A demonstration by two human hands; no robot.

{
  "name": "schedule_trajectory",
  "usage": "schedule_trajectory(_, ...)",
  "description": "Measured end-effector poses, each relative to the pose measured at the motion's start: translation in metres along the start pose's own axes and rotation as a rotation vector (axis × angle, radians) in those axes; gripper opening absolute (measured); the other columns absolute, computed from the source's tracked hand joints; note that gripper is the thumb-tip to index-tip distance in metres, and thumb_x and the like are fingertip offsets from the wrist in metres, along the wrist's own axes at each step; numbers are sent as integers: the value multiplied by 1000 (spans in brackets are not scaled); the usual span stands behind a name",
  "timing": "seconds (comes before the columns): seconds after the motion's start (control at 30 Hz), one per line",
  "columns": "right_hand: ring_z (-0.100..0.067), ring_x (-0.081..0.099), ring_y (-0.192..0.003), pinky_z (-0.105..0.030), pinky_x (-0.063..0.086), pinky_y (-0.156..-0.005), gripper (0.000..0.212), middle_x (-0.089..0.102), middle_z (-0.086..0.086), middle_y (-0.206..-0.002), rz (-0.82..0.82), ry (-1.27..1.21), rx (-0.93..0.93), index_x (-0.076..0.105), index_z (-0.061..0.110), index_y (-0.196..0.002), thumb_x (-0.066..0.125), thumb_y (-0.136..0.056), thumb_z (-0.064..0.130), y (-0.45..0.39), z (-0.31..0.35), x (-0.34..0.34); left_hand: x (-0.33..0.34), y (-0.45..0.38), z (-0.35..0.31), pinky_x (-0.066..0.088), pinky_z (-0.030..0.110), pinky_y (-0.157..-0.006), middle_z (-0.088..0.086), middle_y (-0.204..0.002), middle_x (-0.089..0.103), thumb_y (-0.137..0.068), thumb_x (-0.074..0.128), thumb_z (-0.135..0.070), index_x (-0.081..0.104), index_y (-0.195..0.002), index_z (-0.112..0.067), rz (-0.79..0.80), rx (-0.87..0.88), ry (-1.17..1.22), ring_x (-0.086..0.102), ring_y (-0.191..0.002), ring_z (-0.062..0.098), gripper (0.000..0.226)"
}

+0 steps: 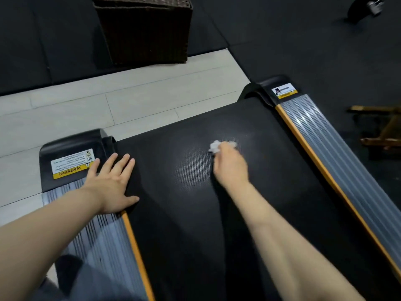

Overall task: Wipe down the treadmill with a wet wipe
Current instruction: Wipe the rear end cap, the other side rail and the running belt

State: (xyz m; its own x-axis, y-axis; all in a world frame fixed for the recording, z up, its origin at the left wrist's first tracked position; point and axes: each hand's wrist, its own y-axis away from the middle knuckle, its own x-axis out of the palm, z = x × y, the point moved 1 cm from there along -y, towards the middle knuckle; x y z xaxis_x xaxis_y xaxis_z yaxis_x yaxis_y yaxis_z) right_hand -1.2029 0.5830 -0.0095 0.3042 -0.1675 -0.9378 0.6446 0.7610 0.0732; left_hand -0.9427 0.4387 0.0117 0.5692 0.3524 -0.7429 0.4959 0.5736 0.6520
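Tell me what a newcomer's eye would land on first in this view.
First, the white wet wipe, bunched in the right hand at the middle of the black treadmill belt. Next, the left hand pressed flat at the belt's left edge, beside the yellow warning label. Behind, a dark wicker basket stands on the floor.

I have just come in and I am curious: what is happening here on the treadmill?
A person is wiping the treadmill belt near its rear end. The right hand holds a crumpled white wipe against the belt. The left hand rests flat, fingers spread, across the left side rail and the belt's edge, beside a warning label. A wicker basket stands on the floor beyond.
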Motion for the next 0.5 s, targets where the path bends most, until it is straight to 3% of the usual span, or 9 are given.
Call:
schedule_trajectory(0.07,-35,64,-85,-38,49,-70,22,61,-19,-116,162,56,-320,54,16,-111,44,-91,14,31,41,17,-1,2,-1,-8,50,-122,-1,-164,-22,-89,38,-74,-22,-154,-21,0,0,-34,-20,-151,25,103)
schedule_trajectory(0.13,-35,65,-88,-39,49,-70,26,63,-17,-114,215,82,-399,51,15,-117,44,-92,16,30,43,12,0,3,-1,-8,50,-122,0,-164,-22,-90,38,-74,-23,-154,-20,-6,3,-49,-20,-151,25,103)
schedule_trajectory(0.2,-37,64,-94,-40,49,-75,39,67,-14,-110,159,49,-272,45,20,-132,47,-93,19,9,19,-5,1,4,-1,-8,50,-121,1,-163,-23,-90,37,-73,-23,-154,-20,1,3,-55,-21,-150,26,102)
schedule_trajectory(0.27,-35,62,-103,-40,50,-80,49,65,-11,-119,78,90,-172,45,31,-139,50,-93,16,-16,-19,-24,-1,4,-1,-8,51,-122,1,-163,-24,-91,36,-73,-23,-154,-19,1,4,-56,-21,-150,26,102)
schedule_trajectory(0.37,-38,62,-101,-40,48,-76,25,65,-12,-110,18,176,-4,57,19,-117,48,-93,17,-46,-76,-45,-2,6,-3,-4,53,-122,4,-164,-23,-91,31,-74,-23,-153,-17,-30,-4,-69,-20,-151,28,100)
schedule_trajectory(0.5,-41,62,-92,-39,41,-70,6,64,-22,-100,-133,153,408,42,10,-96,48,-95,12,-60,-140,-71,1,10,-26,3,60,-120,13,-163,-21,-89,7,-78,-21,-152,-6,-85,-83,-144,-16,-150,38,99)
